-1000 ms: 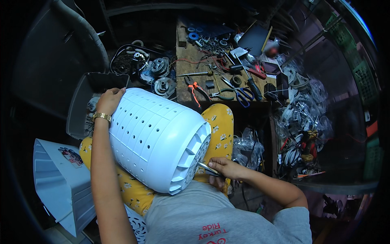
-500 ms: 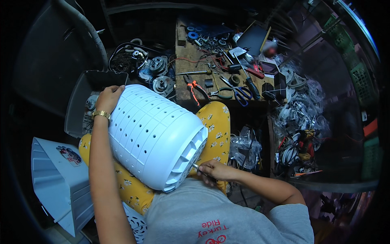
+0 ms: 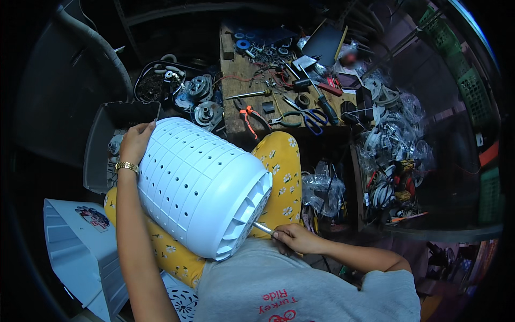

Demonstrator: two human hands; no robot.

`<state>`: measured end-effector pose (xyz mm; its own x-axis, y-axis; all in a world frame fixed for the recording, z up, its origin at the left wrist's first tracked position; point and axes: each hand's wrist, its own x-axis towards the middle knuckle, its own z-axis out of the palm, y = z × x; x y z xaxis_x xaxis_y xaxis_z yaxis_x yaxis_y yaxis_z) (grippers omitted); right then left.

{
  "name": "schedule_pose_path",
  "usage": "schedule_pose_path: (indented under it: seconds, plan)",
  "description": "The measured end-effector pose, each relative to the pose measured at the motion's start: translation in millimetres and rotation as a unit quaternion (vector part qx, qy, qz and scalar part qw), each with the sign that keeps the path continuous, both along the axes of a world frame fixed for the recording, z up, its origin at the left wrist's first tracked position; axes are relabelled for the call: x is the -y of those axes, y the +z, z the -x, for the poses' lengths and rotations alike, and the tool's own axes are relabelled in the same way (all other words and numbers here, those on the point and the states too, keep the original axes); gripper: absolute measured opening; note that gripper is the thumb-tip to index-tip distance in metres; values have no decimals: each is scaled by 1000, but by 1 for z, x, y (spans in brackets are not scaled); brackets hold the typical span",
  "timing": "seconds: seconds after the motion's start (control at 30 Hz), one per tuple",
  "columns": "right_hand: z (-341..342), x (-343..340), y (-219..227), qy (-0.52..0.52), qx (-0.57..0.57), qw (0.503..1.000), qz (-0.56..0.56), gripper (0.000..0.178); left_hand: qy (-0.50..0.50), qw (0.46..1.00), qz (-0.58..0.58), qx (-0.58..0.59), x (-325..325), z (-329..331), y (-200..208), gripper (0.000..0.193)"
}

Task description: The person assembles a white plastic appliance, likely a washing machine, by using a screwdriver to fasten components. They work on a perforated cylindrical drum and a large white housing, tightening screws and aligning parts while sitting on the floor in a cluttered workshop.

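Right hand (image 3: 294, 239): drawn back from the drum (image 3: 185, 177) since the earlier frame, baring more of the rod (image 3: 263, 228); we see thumb and forefinger clamped on it, the other fingers mostly hidden.
Drum's place: on its side across our lap (image 3: 281, 166), ribbed end rightward; we cannot tell whether the rod's tip enters it.
Left hand (image 3: 137, 144): laid over the drum's other end, fingers close together; whether they grip, we cannot tell.
Bin (image 3: 95, 161): partly behind our left wrist.
Bench (image 3: 233, 80): pliers (image 3: 248, 120) plain, small parts (image 3: 263, 53) hard to separate.
Background: lost in darkness.
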<state>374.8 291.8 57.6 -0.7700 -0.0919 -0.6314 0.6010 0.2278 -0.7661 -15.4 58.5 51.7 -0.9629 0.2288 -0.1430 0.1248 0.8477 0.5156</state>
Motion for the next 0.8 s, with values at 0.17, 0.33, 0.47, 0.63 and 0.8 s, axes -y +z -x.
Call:
schedule_pose_path:
  seconds: [0.17, 0.33, 0.47, 0.63, 0.8]
  plan:
    - [2, 21, -42, -28, 2, 999, 17, 30, -26, 999, -16, -37, -10, -8, 12, 53]
    - [-26, 13, -10, 16, -111, 985, -131, 32, -15, 999, -29, -18, 4, -7, 5, 54]
    - [-9, 21, -28, 37, -80, 986, -142, 31, -17, 998, -32, -53, -3, -11, 8, 55]
    - [11, 34, -34, -14, -115, 983, -143, 30, -15, 999, -26, -34, -1, -9, 7, 54]
    - [-24, 29, -22, -22, -120, 981, -150, 29, -9, 998, -56, -25, 1, -12, 6, 54]
